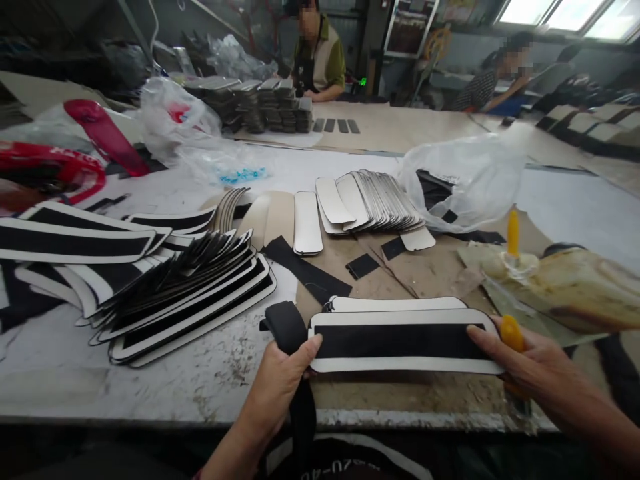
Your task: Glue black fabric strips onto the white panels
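Observation:
A long white panel with rounded corners and a black strip (400, 341) down its middle is stretched level between my two hands. My left hand (283, 377) pinches its left end, thumb on top. A black webbing-like band (287, 325) loops by that hand and hangs below it. My right hand (530, 363) is closed on the panel's right end, thumb pressed on the black strip. A yellow-handled tool (512, 333) also sits in that hand; its kind is partly hidden. Just behind the held panel lies another white panel (400, 305).
Finished-looking strip panels (195, 320) are heaped at left. Plain white panels (370, 200) lie fanned out in the middle. Black scraps (363, 266), plastic bags (465, 180) and a stained container with a yellow handle (550, 273) surround the work area. Two people sit beyond.

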The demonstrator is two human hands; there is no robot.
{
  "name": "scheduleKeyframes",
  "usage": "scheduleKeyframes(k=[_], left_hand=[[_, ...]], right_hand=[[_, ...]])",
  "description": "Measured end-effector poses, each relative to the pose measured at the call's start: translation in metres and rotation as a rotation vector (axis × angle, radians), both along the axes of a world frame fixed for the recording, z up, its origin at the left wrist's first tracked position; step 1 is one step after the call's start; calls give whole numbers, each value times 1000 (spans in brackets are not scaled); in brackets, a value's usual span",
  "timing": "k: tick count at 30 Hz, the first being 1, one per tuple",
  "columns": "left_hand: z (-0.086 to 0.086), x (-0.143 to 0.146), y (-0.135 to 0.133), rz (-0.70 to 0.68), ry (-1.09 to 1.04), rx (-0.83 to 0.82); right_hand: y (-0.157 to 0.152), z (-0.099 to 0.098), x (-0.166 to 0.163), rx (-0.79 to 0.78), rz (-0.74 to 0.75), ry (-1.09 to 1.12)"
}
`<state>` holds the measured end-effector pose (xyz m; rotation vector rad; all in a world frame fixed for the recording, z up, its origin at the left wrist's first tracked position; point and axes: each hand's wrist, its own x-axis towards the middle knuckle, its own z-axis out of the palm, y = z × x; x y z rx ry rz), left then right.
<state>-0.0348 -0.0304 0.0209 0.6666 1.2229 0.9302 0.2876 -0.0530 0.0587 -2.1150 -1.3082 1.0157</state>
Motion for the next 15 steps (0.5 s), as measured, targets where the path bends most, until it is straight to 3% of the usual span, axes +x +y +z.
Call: scheduleKeyframes(k=[6, 12, 15], left_hand=[[4, -3, -3, 19, -11, 44], [10, -3, -3, 96, -165, -80], [10, -3, -2, 87, -182, -139]], right_hand=[[-4, 1, -4, 44, -41, 68], [-9, 8, -20, -18, -228, 568], [-9, 9, -27, -46, -273, 681]])
